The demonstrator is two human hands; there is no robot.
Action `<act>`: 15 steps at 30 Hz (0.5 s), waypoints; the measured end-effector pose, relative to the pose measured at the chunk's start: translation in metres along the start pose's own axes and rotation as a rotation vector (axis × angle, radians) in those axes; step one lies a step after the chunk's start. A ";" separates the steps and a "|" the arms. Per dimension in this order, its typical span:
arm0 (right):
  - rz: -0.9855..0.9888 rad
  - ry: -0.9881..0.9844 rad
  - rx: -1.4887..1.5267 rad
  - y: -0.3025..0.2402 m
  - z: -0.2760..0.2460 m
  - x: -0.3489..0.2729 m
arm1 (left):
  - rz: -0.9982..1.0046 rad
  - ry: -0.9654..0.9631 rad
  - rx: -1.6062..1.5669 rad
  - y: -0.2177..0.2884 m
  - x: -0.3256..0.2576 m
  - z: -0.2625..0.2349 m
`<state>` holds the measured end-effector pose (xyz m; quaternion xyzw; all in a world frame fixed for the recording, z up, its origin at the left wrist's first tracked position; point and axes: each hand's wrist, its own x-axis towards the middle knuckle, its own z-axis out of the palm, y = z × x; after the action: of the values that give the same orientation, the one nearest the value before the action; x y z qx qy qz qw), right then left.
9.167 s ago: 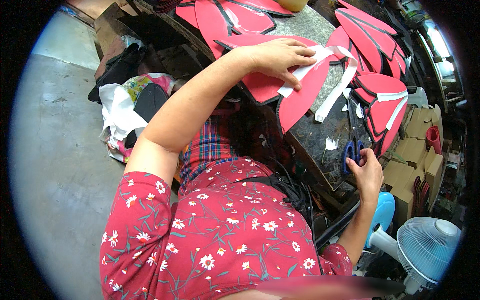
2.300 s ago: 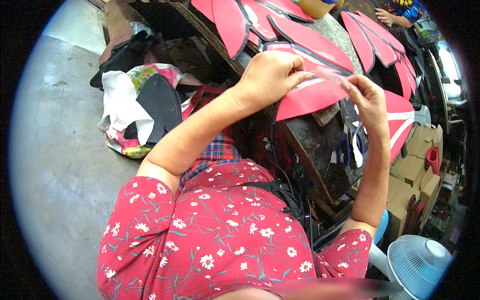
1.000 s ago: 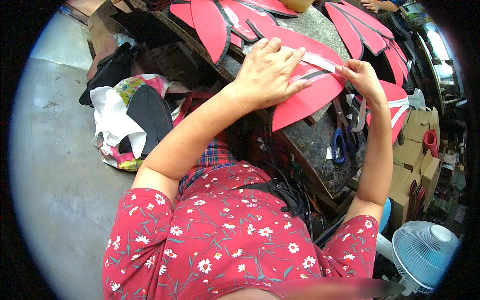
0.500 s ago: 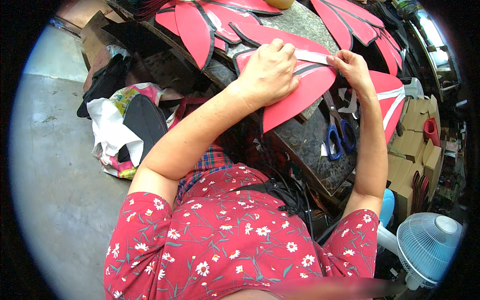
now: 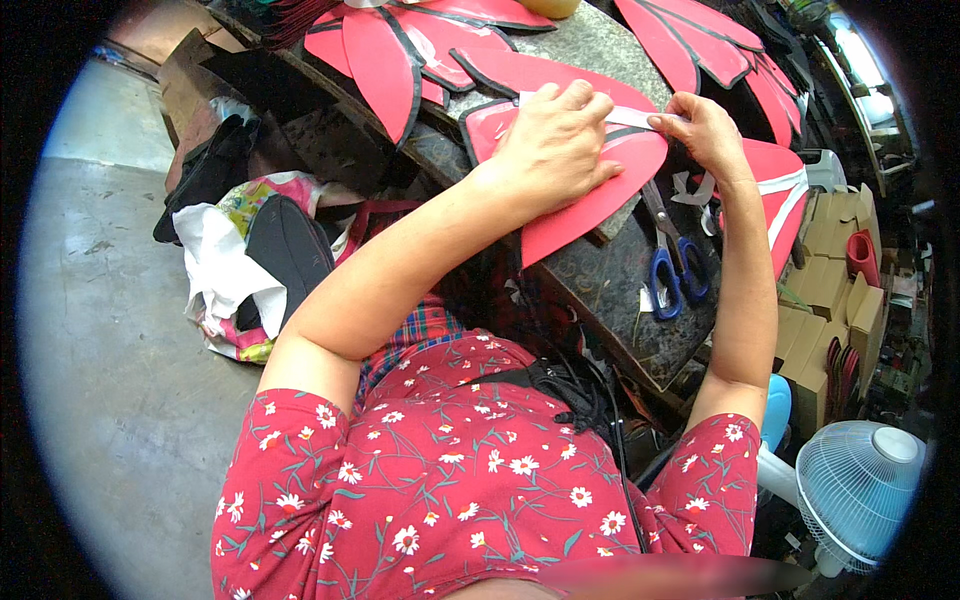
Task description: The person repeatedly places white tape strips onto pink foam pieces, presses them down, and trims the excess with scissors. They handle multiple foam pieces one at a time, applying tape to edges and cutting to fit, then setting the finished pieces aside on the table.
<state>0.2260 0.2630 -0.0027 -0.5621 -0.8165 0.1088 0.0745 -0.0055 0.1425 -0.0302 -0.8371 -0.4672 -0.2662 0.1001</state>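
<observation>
A red leaf-shaped sheet piece (image 5: pixel 590 218) with black edging lies on the work table, overlapping a similar red piece (image 5: pixel 540 70) behind it. Along their join runs a narrow white strip (image 5: pixel 630 117), apparently tape. My left hand (image 5: pixel 555 150) rests on the pieces with its fingers bent together over the strip, pressing it; a bit of white shows past the fingertips. At the right tip of the pieces, my right hand (image 5: pixel 708 135) pinches the strip's other end between thumb and finger. Scissors (image 5: pixel 665 270) with blue handles lie on the table below the right hand.
More red pieces (image 5: pixel 383 75) lie at the far left of the table, others (image 5: pixel 690 45) at the far right. A red piece with white strips (image 5: pixel 770 195) is beside my right forearm. Cardboard boxes (image 5: pixel 805 345) and a fan (image 5: pixel 860 490) stand right; a bag (image 5: pixel 240 345) sits left.
My left hand has shifted slightly, its fingers still bent over the strip and the thumb standing out more. The right hand keeps its pinch at the strip's end.
</observation>
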 end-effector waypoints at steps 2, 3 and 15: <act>0.039 0.002 -0.015 0.000 0.003 -0.001 | -0.006 -0.045 -0.041 0.004 0.005 0.005; 0.037 0.026 -0.023 0.000 0.003 -0.002 | -0.011 -0.060 -0.022 0.005 0.008 0.009; 0.050 0.010 -0.109 -0.038 -0.013 -0.185 | 0.007 -0.197 -0.001 -0.009 0.045 0.034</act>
<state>0.2608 0.0781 0.0202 -0.5859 -0.8066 0.0632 0.0454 0.0181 0.1942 -0.0351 -0.8609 -0.4717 -0.1826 0.0545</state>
